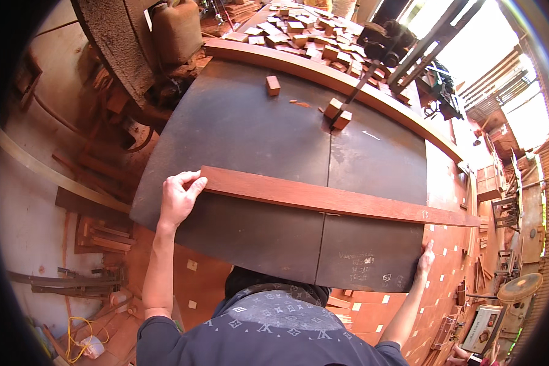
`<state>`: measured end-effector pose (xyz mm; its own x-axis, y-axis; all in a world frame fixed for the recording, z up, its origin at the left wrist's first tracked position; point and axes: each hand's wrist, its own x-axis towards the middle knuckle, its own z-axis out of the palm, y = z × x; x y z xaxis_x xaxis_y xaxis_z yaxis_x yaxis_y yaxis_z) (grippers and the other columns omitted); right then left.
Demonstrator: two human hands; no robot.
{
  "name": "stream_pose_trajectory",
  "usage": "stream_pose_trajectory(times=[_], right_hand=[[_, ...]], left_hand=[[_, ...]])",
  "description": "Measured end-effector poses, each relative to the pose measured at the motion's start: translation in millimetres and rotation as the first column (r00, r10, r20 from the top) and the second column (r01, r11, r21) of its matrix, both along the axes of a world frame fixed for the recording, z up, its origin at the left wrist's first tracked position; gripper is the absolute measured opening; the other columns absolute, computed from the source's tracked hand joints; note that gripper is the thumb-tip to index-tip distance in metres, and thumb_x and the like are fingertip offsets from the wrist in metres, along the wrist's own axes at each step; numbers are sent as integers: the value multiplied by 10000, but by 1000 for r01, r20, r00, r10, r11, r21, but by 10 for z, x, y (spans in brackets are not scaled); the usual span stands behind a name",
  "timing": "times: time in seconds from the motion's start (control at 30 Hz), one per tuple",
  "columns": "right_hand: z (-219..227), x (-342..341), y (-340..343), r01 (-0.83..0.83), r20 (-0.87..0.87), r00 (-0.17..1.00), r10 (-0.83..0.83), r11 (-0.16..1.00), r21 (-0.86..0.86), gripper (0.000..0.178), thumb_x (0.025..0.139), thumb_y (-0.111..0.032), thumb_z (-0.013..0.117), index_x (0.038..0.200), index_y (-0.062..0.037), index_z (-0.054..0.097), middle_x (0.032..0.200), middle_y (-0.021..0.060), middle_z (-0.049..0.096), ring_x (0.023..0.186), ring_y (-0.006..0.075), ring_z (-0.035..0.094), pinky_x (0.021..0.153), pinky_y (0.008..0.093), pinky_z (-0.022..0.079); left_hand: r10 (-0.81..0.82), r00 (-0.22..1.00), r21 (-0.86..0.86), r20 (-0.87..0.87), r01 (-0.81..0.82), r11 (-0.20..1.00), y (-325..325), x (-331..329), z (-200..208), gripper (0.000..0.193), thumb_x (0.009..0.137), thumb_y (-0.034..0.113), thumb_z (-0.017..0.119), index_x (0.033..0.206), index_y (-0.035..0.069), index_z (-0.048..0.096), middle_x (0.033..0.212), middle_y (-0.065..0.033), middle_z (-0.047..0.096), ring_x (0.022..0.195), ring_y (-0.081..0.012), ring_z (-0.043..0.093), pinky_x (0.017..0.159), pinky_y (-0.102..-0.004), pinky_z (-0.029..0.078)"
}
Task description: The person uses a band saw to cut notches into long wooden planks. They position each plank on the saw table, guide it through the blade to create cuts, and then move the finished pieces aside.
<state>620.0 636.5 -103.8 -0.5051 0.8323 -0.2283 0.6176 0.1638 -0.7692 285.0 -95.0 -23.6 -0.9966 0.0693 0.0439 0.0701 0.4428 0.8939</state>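
A long reddish wooden board (299,194) lies across the dark metal table (250,128) of a bandsaw. My left hand (182,196) is closed on the board's left end, thumb on top. Its right end reaches past the table's right side. My right hand (426,258) is at the table's right edge near the front corner and appears to grip it; some fingers are hidden. Beyond the board, the narrow saw blade (361,84) comes down beside two small wood blocks (341,119). Another block (272,86) sits alone farther left.
A long wooden fence (323,74) crosses the far side of the table. Behind it lies a heap of cut blocks (311,36). A dusty plastic jug (175,33) stands at the far left. Wood offcuts (107,235) are stacked below left. Small pieces dot the reddish floor (402,317).
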Motion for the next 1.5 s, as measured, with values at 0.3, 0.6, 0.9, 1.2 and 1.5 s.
stream_pose_trajectory(times=[0.3,0.6,0.9,1.2,1.5], right_hand=[[7,-1289,499,52,-595,749,-292,921,-387,693,1017,-612,620,1501,-119,561,1380,73,655,1304,261,592,1057,433,473],[119,-1572,564,146,-599,633,-490,836,-529,436,1050,-404,630,1387,-129,605,1270,78,675,1156,267,670,965,467,578],[354,-2042,1044,92,-660,433,-614,758,-645,578,1056,-502,510,1458,-91,566,1399,136,643,1282,334,623,1098,528,507],[731,-2587,414,12,-798,452,-399,897,-442,585,1048,-462,485,1479,-73,551,1440,145,620,1315,331,605,1118,509,496],[825,-2849,446,32,-826,443,-349,927,-374,594,1039,-422,461,1500,-54,537,1480,153,597,1348,327,586,1139,490,485]], left_hand=[[-120,884,-501,-451,-140,854,1319,96,292,577,849,226,856,1361,30,677,1414,-162,651,1329,-358,589,1120,-452,480],[-738,637,-805,-224,305,508,2803,25,58,745,851,590,803,1333,48,637,1214,-97,672,1187,-259,632,982,-418,504],[-708,638,-737,-303,314,599,3969,-414,-70,621,848,566,814,1187,68,662,1166,-89,678,1157,-249,644,956,-401,498],[-706,636,-693,-312,356,627,4260,-576,-89,617,831,527,844,1166,41,662,1164,-115,684,1174,-265,648,981,-421,494],[-707,655,-677,-269,394,622,4500,-776,-44,613,814,506,868,1150,39,660,1105,-140,737,1103,-291,711,994,-426,515]])
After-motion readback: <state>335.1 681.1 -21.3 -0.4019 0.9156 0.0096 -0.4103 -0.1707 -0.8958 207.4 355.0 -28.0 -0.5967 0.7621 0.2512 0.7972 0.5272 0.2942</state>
